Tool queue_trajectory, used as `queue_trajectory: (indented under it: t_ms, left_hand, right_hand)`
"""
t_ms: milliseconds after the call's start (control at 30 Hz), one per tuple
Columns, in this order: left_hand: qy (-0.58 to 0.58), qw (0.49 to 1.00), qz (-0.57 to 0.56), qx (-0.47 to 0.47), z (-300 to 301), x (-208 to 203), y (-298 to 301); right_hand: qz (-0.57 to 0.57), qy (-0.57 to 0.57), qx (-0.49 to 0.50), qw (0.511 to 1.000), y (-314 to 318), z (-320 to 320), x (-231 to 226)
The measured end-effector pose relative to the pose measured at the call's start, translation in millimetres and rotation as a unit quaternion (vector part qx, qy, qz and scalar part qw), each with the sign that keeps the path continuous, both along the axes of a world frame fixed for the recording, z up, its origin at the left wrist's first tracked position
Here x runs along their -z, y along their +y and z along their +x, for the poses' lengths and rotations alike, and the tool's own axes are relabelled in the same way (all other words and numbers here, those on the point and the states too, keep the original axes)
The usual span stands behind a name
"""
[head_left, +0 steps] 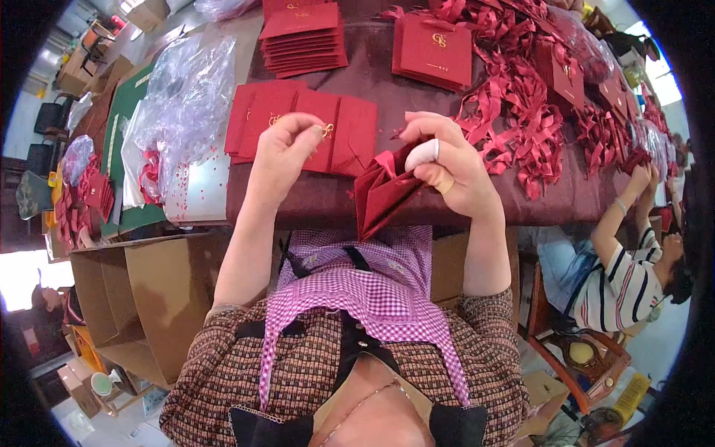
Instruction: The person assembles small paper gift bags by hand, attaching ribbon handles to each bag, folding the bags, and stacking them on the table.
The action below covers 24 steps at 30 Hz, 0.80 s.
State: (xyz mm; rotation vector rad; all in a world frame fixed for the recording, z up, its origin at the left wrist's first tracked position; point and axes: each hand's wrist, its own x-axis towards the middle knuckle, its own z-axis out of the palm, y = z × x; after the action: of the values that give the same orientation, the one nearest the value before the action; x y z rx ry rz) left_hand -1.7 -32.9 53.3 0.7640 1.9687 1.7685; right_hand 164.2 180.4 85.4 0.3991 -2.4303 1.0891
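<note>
My right hand (pixel 463 173), with white and tan tape on its fingers, grips a small dark-red paper gift bag (pixel 376 200). The bag is tilted above the table's near edge, its mouth partly spread and a strip of red ribbon at its top. To the left, my left hand (pixel 279 160) is raised with thumb and forefinger pinched together; whether anything is between them cannot be made out. Below and behind that hand, several flat red bags (pixel 356 132) with gold print lie overlapping on the dark cloth. The two hands are apart.
A pile of flat red bags (pixel 305 46) and a smaller one (pixel 432 54) stand farther back. Loose red ribbons (pixel 525 123) heap to the right. Clear plastic (pixel 186 89) lies at left, above a cardboard box (pixel 160 298). At far right a co-worker in a striped shirt (pixel 614 287) reaches over the table.
</note>
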Motion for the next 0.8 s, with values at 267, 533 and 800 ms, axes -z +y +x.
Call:
queue_trajectory:
  t_ms: [267,533,800]
  left_hand:
    - [-0.093,0.946,0.086,0.299,39,-3,5]
    - [0.018,0.981,0.071,0.179,31,14,8]
    - [-0.106,0.991,0.079,0.01,2,10,1]
  right_hand:
    - [-0.034,0.001,-0.013,0.999,-13,-12,10]
    - [-0.166,-0.004,-0.023,0.986,-27,-24,27]
    - [-0.204,-0.079,0.217,0.951,32,16,40]
